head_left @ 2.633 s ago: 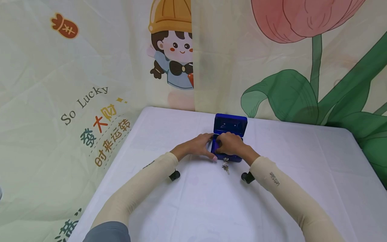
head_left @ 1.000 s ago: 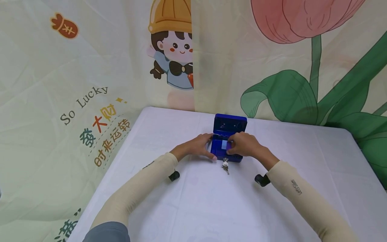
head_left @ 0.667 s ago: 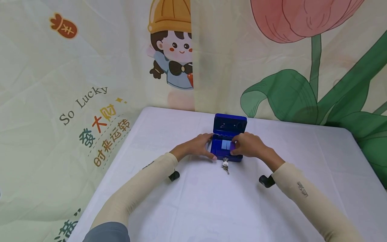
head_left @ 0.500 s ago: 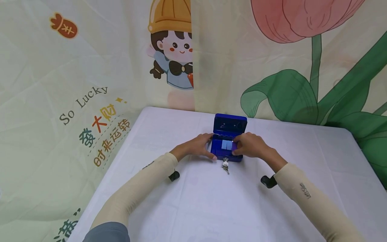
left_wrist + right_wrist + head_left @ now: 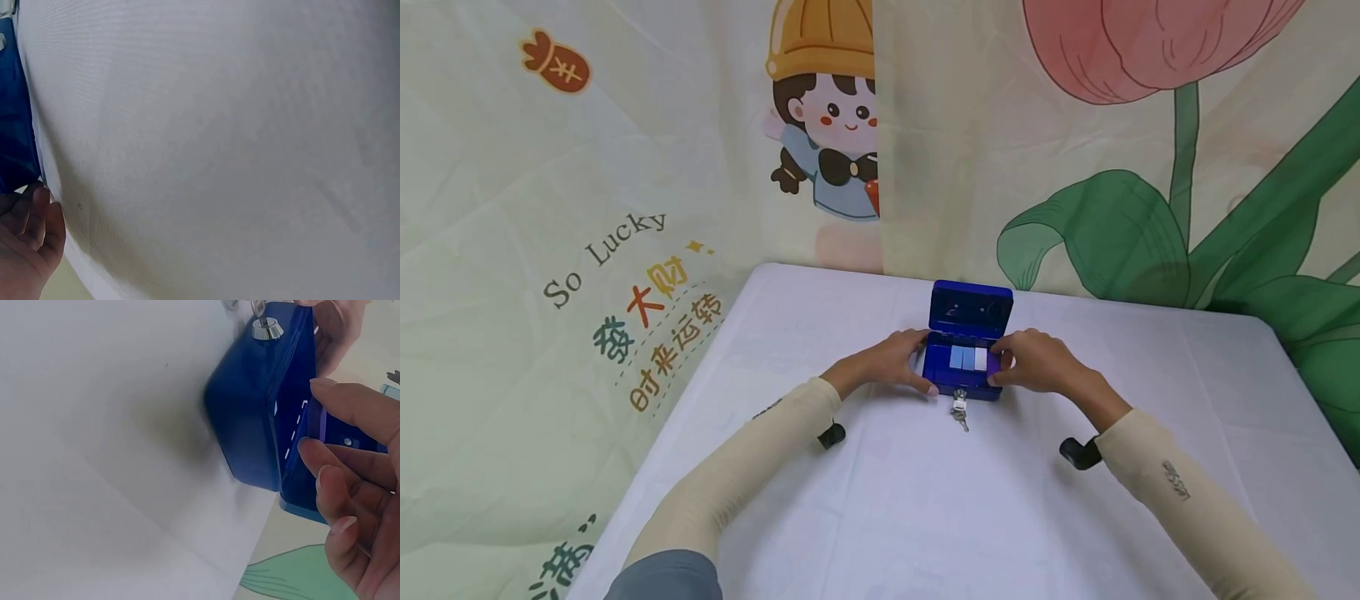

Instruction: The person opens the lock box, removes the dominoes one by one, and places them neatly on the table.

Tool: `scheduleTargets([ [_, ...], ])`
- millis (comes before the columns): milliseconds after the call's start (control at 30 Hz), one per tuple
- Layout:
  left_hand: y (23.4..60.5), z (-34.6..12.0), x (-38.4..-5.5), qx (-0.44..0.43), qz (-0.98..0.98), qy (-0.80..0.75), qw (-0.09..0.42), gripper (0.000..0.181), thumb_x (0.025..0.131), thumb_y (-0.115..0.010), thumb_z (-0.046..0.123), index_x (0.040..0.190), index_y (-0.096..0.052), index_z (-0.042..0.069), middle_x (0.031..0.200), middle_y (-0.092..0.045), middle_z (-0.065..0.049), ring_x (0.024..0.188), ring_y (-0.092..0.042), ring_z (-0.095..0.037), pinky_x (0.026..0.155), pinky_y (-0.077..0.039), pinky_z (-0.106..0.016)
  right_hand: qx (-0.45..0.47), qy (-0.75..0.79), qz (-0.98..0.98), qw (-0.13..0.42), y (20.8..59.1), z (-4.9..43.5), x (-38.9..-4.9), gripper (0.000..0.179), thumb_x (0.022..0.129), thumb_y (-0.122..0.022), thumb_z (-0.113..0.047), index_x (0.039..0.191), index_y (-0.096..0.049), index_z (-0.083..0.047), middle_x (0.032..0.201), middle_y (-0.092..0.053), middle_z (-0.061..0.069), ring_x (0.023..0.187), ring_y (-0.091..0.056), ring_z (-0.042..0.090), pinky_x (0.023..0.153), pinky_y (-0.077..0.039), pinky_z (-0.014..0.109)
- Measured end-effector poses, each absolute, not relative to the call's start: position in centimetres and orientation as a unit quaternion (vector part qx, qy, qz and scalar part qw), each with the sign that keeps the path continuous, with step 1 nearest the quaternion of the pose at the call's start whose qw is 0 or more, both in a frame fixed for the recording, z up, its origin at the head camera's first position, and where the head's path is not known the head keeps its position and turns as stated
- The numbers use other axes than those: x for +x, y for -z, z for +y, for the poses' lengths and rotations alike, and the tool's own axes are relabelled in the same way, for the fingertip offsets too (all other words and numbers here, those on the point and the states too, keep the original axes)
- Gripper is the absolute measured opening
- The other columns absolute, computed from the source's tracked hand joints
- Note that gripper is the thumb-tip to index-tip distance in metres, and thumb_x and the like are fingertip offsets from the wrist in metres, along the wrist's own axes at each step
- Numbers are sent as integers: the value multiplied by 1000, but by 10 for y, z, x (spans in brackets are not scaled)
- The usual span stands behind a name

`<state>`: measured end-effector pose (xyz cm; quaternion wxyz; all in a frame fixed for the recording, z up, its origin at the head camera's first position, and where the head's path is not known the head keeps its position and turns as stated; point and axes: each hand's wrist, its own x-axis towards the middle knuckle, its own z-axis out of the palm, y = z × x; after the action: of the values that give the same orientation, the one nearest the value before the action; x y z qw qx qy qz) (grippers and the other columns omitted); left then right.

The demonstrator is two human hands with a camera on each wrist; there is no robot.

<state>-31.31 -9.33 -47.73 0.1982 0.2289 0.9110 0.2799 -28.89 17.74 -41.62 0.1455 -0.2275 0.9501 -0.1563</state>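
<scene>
By the left hand (image 5: 891, 362), the left side of the blue box (image 5: 981, 392) was held, thumb at the front corner; by the right hand (image 5: 1037, 360), a purple piece (image 5: 317, 422) was pinched at the right end inside. Between the sleeved forearms (image 5: 760, 454), a broad stretch of white worktop (image 5: 917, 508) was left bare, and more on the right. Keys (image 5: 959, 412) were hung at the box's front. Inside, two light-blue blocks (image 5: 968, 358) and a whitish block (image 5: 981, 359) were lined up. Behind, the raised lid (image 5: 972, 308) was set near the worktop's far edge, before the printed backdrop (image 5: 955, 167). In the right wrist view alone, the lock (image 5: 267, 329) was clearly shown; the blocks' tops were displayed only from the head.
</scene>
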Motion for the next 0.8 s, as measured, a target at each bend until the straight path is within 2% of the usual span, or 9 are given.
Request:
scheduleTargets([
  [800,481,-93,-315,223,913,-277,199,117,71,-86,55,160,-23,13,156,-41,-11,144,-38,-28,119,-33,-48,-216,170,948,159,421,207,-293,50,84,-83,-26,123,-69,0,96,-73,5,89,-64,21,75,-56,37],
])
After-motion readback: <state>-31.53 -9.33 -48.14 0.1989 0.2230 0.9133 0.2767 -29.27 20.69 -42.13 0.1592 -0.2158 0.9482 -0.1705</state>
